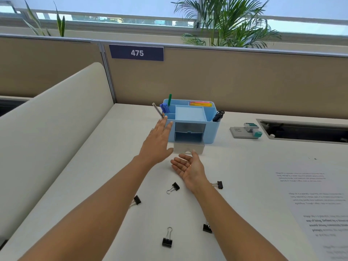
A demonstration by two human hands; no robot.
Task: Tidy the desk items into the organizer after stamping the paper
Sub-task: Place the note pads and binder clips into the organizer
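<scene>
Pale blue all over the organizer [212,132], with a clear, grey-tinted drawer [188,147]. Inside: a green pen [169,99], a deep blue marker [164,107], two black pens [218,115], and sticky notes [200,104] in pink, orange and yellow. Black bodies and silver wire handles on the binder clips [167,240]. Off-white for the bench [244,157]; white with grey and black print for the paper [310,200]. Grey base and teal top on the stamp [246,130]. Navy with white digits on the sign [137,52].

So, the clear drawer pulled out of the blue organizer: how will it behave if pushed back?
The clear drawer looks like thin plastic and seems empty, so it is probably light and slides easily. A hard push may shift the blue organizer too, on the smooth desk.
</scene>
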